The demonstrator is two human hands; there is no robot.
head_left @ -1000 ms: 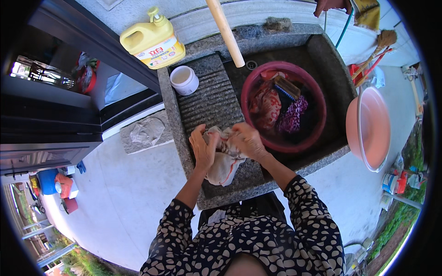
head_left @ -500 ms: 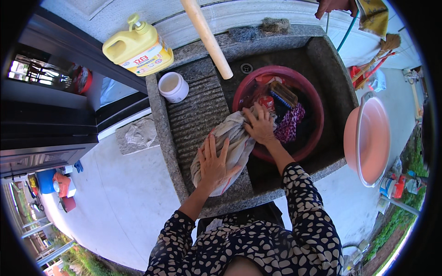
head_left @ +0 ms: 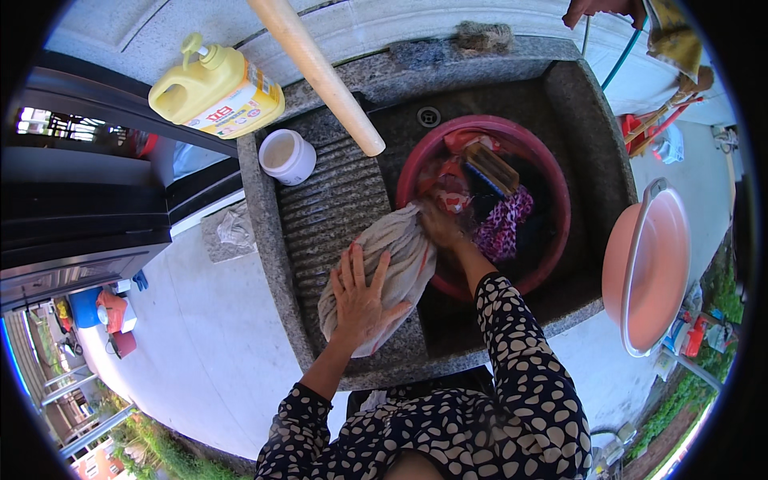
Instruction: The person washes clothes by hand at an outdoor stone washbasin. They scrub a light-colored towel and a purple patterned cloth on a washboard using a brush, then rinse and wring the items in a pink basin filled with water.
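A bunched grey-white cloth [head_left: 402, 250] with thin red stripes lies across the ridged stone washboard [head_left: 332, 204], its far end reaching the rim of a dark pink basin [head_left: 563, 212]. Spread flat on the near part of the cloth is my left hand [head_left: 362, 302], fingers apart. My right hand [head_left: 442, 226] is down inside the basin's left side, beside the cloth's far end; its fingers are blurred and partly hidden. Close to it in the basin are a red-and-white item [head_left: 454, 200], a wooden scrubbing brush [head_left: 493, 168] with blue bristles, and a pink-and-black patterned cloth [head_left: 512, 218].
A yellow pump jug [head_left: 216, 88] and a white tub [head_left: 286, 158] stand at the far left of the stone sink [head_left: 604, 136]. A wooden pole [head_left: 320, 72] juts over the washboard. A pink basin [head_left: 648, 268] is tilted on edge outside the sink's right side.
My right hand has moved off the cloth's far end, down into the basin. My left hand stays flat on the cloth. The whole view has shifted slightly.
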